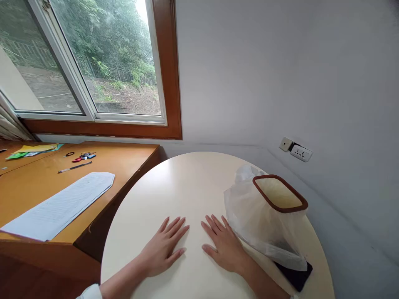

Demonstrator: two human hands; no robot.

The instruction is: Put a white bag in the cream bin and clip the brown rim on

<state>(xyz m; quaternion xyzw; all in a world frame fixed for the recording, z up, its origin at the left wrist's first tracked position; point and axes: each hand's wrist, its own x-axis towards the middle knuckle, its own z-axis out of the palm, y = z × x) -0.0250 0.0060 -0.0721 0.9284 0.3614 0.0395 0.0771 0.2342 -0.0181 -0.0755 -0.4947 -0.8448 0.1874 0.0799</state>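
My left hand (164,248) lies flat on the round cream table (187,182), fingers spread and holding nothing. Palm down beside it, with a gap between the two, rests my right hand (222,244), its fingers also apart. Just to the right of that hand stands a bin with a brown rim (281,209), lined with a translucent white plastic bag (249,211) that hangs over its outside. The bag's edge comes close to my right fingers; whether they touch I cannot tell. A dark flat object, perhaps a phone (296,276), is partly covered by the bag.
On the left, a wooden desk (131,166) holds a stack of printed papers (68,203), a pen (75,167), keys (84,156) and colored folders (37,148). Behind it is a window (121,62). A wall socket (301,153) sits on the wall at right.
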